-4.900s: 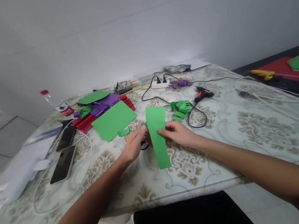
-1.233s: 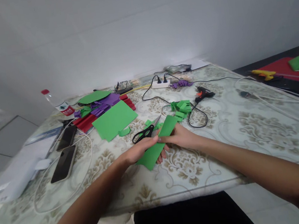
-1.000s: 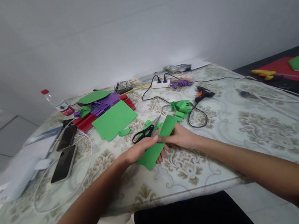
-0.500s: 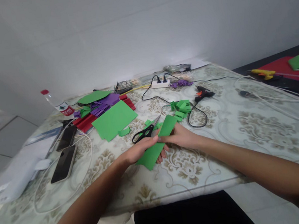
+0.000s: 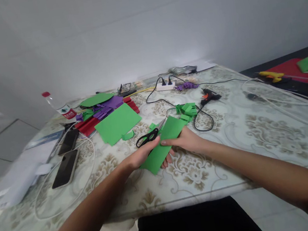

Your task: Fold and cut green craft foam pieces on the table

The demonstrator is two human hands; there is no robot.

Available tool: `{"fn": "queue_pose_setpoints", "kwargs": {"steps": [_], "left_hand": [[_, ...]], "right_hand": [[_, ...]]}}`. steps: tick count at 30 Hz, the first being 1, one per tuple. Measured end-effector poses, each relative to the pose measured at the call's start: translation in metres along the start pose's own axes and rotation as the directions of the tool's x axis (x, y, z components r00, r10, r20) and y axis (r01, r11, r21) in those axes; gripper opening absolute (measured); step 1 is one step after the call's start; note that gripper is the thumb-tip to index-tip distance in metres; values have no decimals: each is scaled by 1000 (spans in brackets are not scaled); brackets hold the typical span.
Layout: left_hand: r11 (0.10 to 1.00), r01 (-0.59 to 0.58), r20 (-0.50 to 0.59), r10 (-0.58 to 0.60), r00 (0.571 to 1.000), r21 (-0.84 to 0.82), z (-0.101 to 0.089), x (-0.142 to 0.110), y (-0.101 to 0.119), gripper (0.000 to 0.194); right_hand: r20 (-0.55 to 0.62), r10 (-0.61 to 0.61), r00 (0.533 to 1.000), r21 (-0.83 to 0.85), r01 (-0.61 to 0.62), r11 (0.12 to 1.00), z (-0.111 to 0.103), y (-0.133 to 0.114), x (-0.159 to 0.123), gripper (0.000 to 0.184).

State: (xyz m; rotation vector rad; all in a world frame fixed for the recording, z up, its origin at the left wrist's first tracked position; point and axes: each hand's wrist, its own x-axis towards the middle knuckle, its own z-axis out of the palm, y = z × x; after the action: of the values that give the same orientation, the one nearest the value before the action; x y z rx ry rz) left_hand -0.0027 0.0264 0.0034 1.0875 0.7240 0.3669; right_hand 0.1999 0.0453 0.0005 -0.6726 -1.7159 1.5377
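Both my hands hold one long green paper strip [image 5: 163, 142] just above the patterned tablecloth [image 5: 240, 137]. My left hand [image 5: 142, 156] grips its near-left edge, fingers under the paper and thumb on top. My right hand [image 5: 184, 141] pinches the strip's right edge near the middle. The strip lies slanted, its far end pointing toward a heap of small folded green pieces [image 5: 187, 110]. Black-handled scissors [image 5: 148, 136] lie on the cloth just beyond my left hand, untouched.
A green sheet [image 5: 116, 124] lies on red and purple paper [image 5: 104, 113] at the back left, near a bottle [image 5: 61, 109]. Two phones [image 5: 66, 166] and a white cable lie left. A glue gun [image 5: 208, 96], power strip [image 5: 165, 86] and black cords sit behind.
4.9 s ago the strip stood upright between my hands and hid the scissors. It now lies slanted and low, and in the last half second it has turned flatter and shows wider.
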Motion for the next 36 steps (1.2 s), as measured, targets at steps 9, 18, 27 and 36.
{"fn": "queue_pose_setpoints", "kwargs": {"steps": [9,18,27,36], "left_hand": [[998,57,32,-57,998,-3,-6,2,-4,92],[997,54,18,-53,998,-64,-2,1,-2,89],[994,75,-17,-77,997,-76,-3,1,-3,84],[992,85,3,-85,996,-90,-6,2,-5,88]], "right_hand": [[-60,28,998,17,-27,999,2,-2,-1,34],[-79,55,995,58,-51,997,2,-3,-2,34],[-48,29,998,50,-27,998,2,-2,-2,33],[-75,42,996,58,-38,998,2,-2,-2,30]]}}
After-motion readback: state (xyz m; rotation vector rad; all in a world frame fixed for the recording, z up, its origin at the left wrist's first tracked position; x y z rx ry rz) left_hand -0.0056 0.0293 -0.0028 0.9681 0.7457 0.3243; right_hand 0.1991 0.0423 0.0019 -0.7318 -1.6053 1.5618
